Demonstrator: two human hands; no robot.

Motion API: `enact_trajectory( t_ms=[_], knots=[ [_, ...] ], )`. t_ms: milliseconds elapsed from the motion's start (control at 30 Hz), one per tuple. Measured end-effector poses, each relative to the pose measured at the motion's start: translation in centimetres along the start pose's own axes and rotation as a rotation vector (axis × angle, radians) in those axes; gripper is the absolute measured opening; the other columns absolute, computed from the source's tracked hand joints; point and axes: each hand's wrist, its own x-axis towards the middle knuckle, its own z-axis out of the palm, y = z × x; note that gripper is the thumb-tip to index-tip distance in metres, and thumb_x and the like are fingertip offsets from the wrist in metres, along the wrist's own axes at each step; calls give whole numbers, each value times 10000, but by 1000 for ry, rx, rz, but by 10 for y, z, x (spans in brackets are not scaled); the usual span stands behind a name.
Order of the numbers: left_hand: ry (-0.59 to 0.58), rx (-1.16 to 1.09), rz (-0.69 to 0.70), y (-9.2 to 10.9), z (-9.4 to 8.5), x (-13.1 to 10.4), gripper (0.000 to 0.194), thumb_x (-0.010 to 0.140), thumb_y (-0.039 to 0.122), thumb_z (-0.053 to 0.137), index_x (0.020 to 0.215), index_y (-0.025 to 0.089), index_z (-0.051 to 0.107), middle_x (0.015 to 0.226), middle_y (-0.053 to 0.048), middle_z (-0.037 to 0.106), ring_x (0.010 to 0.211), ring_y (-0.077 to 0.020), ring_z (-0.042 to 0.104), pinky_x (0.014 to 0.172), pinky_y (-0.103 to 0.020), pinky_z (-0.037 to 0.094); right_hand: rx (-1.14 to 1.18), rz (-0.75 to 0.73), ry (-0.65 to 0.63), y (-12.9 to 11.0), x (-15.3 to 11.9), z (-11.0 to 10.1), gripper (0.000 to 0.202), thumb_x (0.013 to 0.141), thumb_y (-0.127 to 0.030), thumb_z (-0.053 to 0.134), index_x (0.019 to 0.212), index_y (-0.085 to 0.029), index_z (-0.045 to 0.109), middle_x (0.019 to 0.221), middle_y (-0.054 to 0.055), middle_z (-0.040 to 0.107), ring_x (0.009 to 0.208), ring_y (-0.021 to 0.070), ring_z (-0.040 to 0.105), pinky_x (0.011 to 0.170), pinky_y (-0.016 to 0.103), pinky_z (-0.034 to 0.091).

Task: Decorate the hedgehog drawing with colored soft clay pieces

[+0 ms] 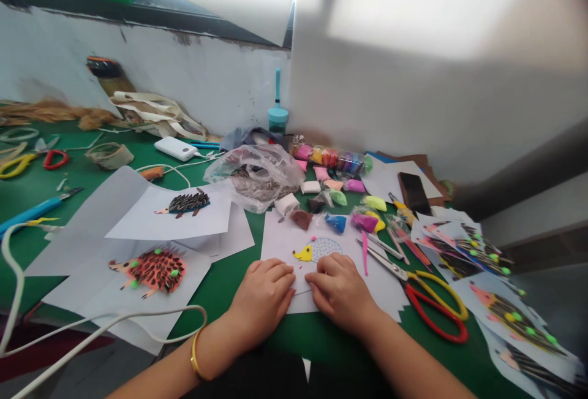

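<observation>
Yellow covers the face of the hedgehog picture (327, 248), which lies near the middle of the desk (285, 350) on a white sheet (275, 236), its pale body patterned in blue. The left hand (264, 295) rests on the sheet's near left part, fingers loosely curled; whether they grip anything cannot be told. The right hand (340, 292) covers the picture's lower right, fingers bent and tips down near the paper; I cannot tell if they pinch something small. For a clean result, the left hand would best press the sheet flat, while the right works with light fingertip pressure and keeps its palm off the soft-looking yellow face. Tiny red bits (300, 267) below the face could smear if a wrist drags across them. The pink tool (365, 253) at right looks handy for fine shaping, and the 2 scissor handles (436, 308), farther right, sit clear of both wrists.
</observation>
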Motion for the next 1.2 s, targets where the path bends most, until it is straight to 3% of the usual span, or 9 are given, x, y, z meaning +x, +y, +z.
enact_trajectory(
  t_ms=[67,267,433,600,733,867,1000,1200],
  knots=[
    [-1,1,-2,0,0,0,180,924,230,570,1064,218,682,1112,-56,710,1072,-246,605,905,-427,421,9,5,-4,0,0,-1,172,900,-208,551,899,-223,722,843,42,580,837,188,486,782,351,334],
    [0,0,-6,1,-1,1,186,920,224,569,1071,219,679,1099,-55,710,1073,-248,605,912,-429,418,-83,3,-90,-2,0,2,397,866,-254,599,1260,-216,627,970,76,610,912,233,487,823,383,345],
    [6,1,-2,1,-1,0,179,914,225,577,1062,223,679,1108,-54,711,1062,-252,608,900,-429,417,-104,-16,-62,-2,0,3,252,889,-259,586,1119,-263,689,903,50,593,859,209,479,789,368,328],
    [-18,3,-10,1,-1,0,189,922,226,572,1084,222,669,1102,-52,710,1076,-252,602,913,-434,407,-141,-24,-57,-3,0,4,331,884,-280,604,1209,-247,654,929,59,603,895,223,480,803,376,324],
    [6,7,-2,1,-1,0,181,921,225,570,1066,219,677,1105,-53,709,1065,-245,606,907,-426,414,-131,-33,-35,-4,1,2,215,899,-260,585,1080,-264,700,852,40,582,835,201,470,771,359,317],
    [11,5,0,1,-1,1,188,915,230,576,1072,220,680,1081,-59,712,1061,-244,608,907,-421,420,-135,-28,-32,-5,2,2,278,886,-255,598,1152,-260,680,886,49,596,856,210,476,779,362,322],
    [8,-1,-5,1,-1,0,180,914,223,581,1065,224,679,1108,-48,711,1064,-244,607,906,-428,410,-92,-19,-13,-3,2,2,205,905,-252,570,1051,-264,715,855,43,589,828,203,479,765,362,330],
    [-20,-10,-13,0,0,-1,181,920,226,577,1076,226,669,1141,-41,704,1085,-247,597,910,-433,395,-5,11,74,1,0,0,309,902,-171,520,1161,-205,684,889,64,611,860,215,496,796,373,366]
  ],
)
